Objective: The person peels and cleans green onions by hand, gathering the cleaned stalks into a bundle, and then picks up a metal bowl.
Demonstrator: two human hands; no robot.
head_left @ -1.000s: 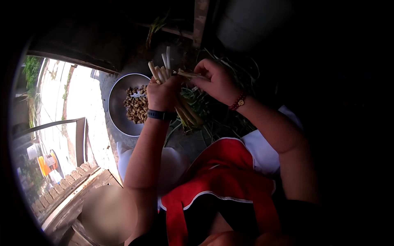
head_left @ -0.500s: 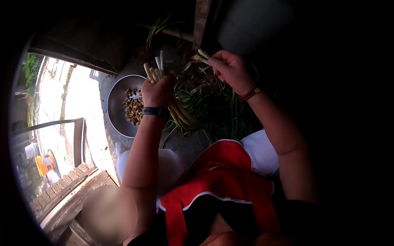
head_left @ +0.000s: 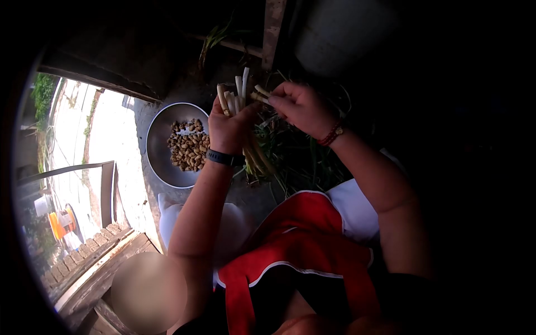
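In the head view my left hand [head_left: 228, 129] is wrapped round a bunch of scallions [head_left: 233, 101]. Their white root ends stick up above my fist, and green stems [head_left: 255, 159] hang below it. My right hand [head_left: 301, 109], close by on the right, pinches a scallion piece [head_left: 262, 92] between thumb and fingers, its pale ends pointing at the bunch. Whether that piece touches the bunch I cannot tell. A heap of loose green leaves [head_left: 296, 167] lies on the ground below both hands, partly lost in shadow.
Left of my left hand stands a round metal basin [head_left: 158, 151] holding many small brown lumps [head_left: 188, 153], too small to name. A wooden post [head_left: 273, 33] rises at the back. Other leaves [head_left: 211, 42] lie behind. Wooden boards [head_left: 106, 259] are at lower left.
My left hand has shifted right with the scallion bunch, showing more of the basin. My right hand has come left and slightly down with its piece, so the hands are closer together.
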